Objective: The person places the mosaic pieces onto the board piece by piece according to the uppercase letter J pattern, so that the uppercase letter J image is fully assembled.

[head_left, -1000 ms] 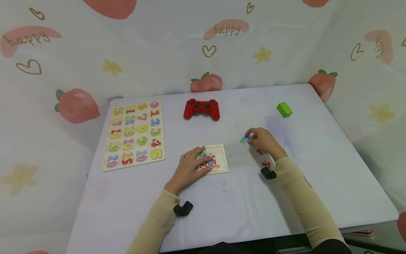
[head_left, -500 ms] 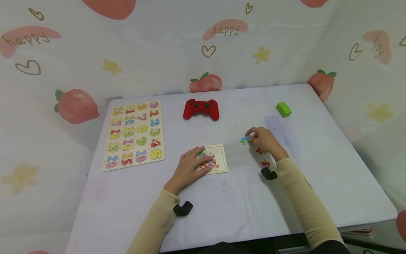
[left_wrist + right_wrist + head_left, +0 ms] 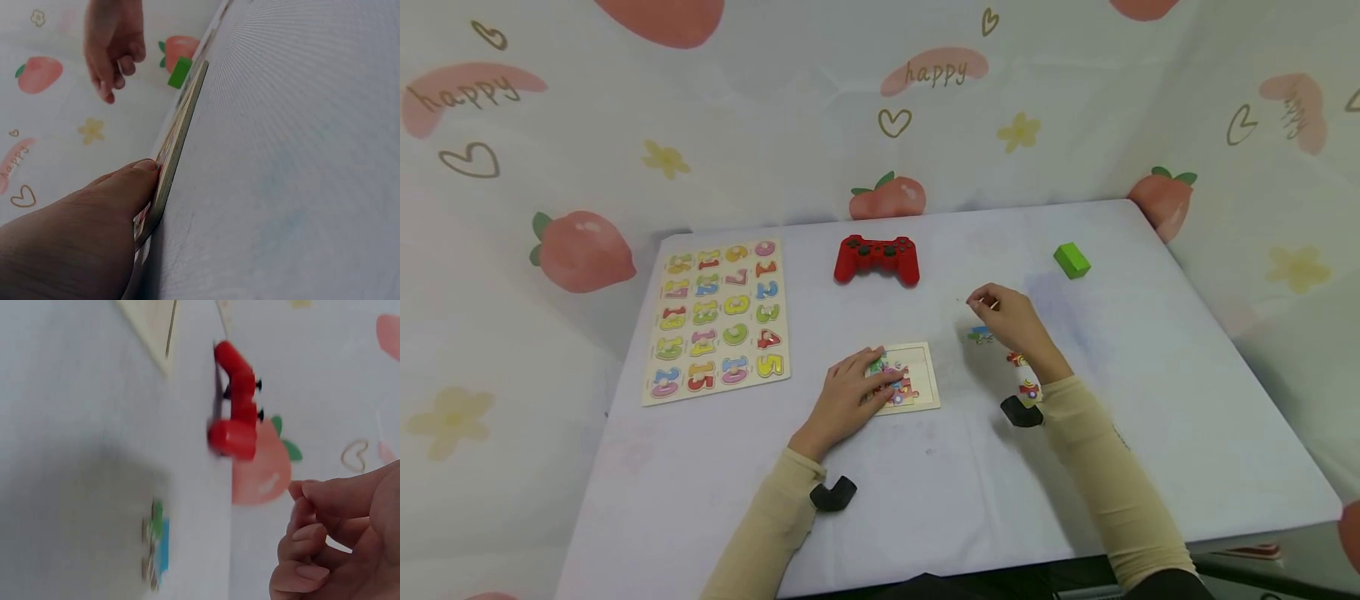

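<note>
My left hand (image 3: 850, 385) lies across a small wooden jigsaw board (image 3: 930, 379), its fingers spread over the colourful pieces (image 3: 904, 390) set in it and covering part of them. In the left wrist view, the thumb (image 3: 134, 184) rests near the board's edge. Raised above the table to the right, my right hand (image 3: 1011, 317) has its fingers loosely bent, and nothing shows between them in the right wrist view. Below it, a loose blue and green jigsaw piece (image 3: 980, 334) lies on the cloth. Two red and yellow pieces (image 3: 1028, 389) lie under the right wrist, partly hidden.
A number puzzle board (image 3: 721, 321) lies at the left of the white-covered table. At the back is a red game controller (image 3: 877, 258). A green block (image 3: 1072, 260) sits at the far right. Patterned cloth (image 3: 760, 108) hangs behind the table.
My right hand has come away from the blue and green piece and risen slightly up and left. That piece remains on the table. My left hand stays on the board.
</note>
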A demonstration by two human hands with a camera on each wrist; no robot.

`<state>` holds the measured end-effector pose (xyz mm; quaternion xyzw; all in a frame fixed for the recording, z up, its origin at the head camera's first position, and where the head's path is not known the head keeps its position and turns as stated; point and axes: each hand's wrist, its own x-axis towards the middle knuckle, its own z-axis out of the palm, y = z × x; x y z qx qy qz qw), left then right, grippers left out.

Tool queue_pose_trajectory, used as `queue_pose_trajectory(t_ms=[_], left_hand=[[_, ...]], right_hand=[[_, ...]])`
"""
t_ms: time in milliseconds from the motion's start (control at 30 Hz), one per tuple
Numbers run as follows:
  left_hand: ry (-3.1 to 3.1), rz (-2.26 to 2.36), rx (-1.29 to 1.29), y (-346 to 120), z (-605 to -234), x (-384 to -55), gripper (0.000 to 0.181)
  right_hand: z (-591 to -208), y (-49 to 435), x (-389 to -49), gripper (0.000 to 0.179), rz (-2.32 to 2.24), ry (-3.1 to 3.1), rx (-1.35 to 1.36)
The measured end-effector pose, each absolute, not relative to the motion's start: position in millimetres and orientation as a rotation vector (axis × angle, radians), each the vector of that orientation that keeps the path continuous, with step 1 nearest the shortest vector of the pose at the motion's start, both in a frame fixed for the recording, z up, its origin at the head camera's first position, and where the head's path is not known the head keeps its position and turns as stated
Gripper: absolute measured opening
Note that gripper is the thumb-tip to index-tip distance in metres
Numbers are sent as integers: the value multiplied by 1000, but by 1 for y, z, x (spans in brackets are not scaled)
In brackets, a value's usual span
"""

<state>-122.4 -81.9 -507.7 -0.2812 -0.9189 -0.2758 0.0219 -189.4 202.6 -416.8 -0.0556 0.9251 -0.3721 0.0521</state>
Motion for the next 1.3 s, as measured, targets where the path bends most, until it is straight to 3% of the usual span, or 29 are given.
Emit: queue_pose_trajectory(t_ms=[500, 767, 1300], left_hand=[[-2711, -826, -718, -82, -505, -123, 32], [-2665, -795, -702, -84, -504, -121, 23], [-2771, -689, -850, -99, -500, -123, 29]], right_hand=[[-453, 114, -170, 13, -924, 2658, -508], [-454, 97, -164, 13, -893, 2633, -458], [-455, 90, -164, 8, -794, 2708, -478]])
